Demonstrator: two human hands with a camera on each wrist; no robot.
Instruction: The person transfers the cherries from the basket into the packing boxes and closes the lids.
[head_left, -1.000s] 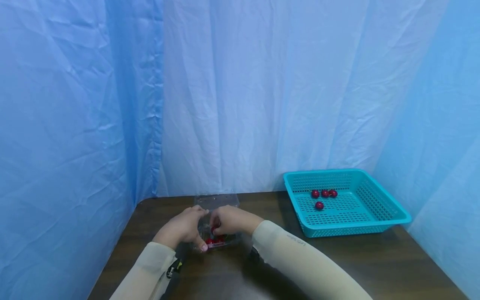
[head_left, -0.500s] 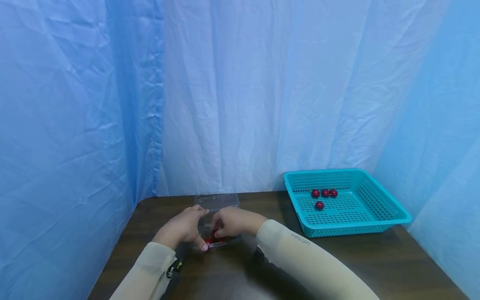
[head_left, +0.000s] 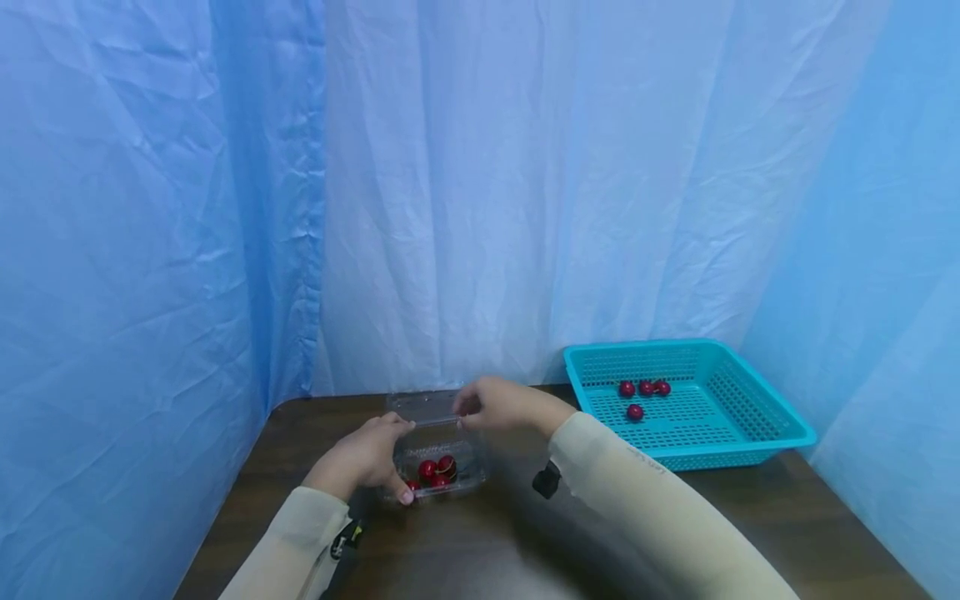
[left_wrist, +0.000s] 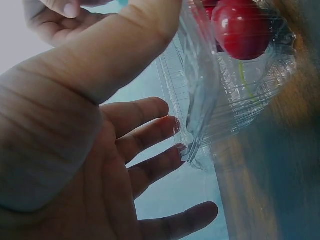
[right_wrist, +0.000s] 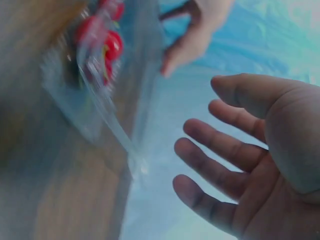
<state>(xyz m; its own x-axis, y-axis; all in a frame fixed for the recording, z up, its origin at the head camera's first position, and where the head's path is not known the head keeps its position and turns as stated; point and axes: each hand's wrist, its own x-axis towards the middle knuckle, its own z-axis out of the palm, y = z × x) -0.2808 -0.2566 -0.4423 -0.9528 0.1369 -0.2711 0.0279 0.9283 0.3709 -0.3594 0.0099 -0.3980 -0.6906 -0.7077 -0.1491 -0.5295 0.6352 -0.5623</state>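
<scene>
A clear plastic clamshell box [head_left: 471,477] stands on the table with its lid [head_left: 423,408] folded back. Several red cherries [head_left: 427,469] lie in it, one with a thin green stem in the left wrist view. My left hand [head_left: 367,454] holds the box's left end, thumb at the near rim and fingers toward the far side. Above the lid's right part hovers my right hand [head_left: 504,404]. In the right wrist view its fingers [right_wrist: 215,145] are loosely bent, with nothing seen between them and the thumb.
A turquoise plastic basket [head_left: 738,454] stands at the back right of the dark wooden table [head_left: 465,558], with several cherries [head_left: 635,412] lying in it. Blue-white curtains [head_left: 487,208] hang behind and on both sides.
My right hand has lifted out of the box and moved up and to the right, uncovering the cherries inside. The left hand has stayed on the box.
</scene>
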